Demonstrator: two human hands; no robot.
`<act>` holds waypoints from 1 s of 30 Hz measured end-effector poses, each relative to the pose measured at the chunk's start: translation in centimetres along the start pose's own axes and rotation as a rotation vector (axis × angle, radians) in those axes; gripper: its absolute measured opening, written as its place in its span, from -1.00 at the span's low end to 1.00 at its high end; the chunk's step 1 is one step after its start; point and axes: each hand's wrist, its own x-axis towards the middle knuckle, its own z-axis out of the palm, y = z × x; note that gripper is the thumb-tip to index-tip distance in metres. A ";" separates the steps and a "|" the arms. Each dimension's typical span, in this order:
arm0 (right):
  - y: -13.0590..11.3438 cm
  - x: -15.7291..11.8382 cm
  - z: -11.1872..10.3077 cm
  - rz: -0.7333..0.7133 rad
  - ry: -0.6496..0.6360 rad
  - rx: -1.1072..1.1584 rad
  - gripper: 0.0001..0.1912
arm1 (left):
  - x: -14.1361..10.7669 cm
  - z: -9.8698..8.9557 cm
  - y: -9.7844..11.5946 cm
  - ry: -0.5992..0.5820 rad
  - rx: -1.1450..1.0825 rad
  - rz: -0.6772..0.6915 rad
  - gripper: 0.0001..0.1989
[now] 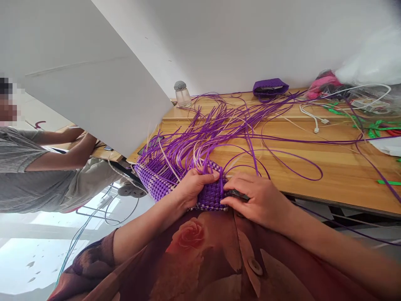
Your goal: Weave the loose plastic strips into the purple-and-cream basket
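Observation:
A purple and beige woven piece (156, 184) lies at the table's front edge, close to my body. Many loose purple and beige strands (200, 133) fan out from it across the wooden table. My left hand (196, 186) grips the piece, its thumb pressed on top near the base of the strands. At the right end of the weave, my right hand (250, 194) has its thumb and index finger apart, the fingertips touching or very near the woven edge and a purple strand there. Whether a strand is between those fingers is too small to tell.
Behind the strands stand a clear bottle (182, 95) and a small purple woven pouch (270, 88). White cables (316, 121), green strips (379, 127) and plastic bags (369, 62) lie at the right. Beyond a white partition (103, 79), a person (31, 167) works at the left.

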 end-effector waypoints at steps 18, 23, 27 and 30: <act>0.0 0.0 2.1 0.025 0.064 0.151 -0.87 | -0.4 -0.1 -0.6 0.050 -0.032 0.028 -0.71; -0.8 -1.6 0.5 0.212 -0.164 0.297 -0.74 | -0.7 -0.1 -0.9 0.067 -0.079 -0.022 -0.74; -0.7 -1.9 0.5 0.160 -0.066 0.410 -0.85 | -0.7 0.1 -0.9 0.087 -0.107 -0.012 -0.76; -0.4 -1.8 1.1 0.331 -0.232 0.528 -0.77 | -0.9 0.2 -1.1 0.111 -0.129 0.003 -0.74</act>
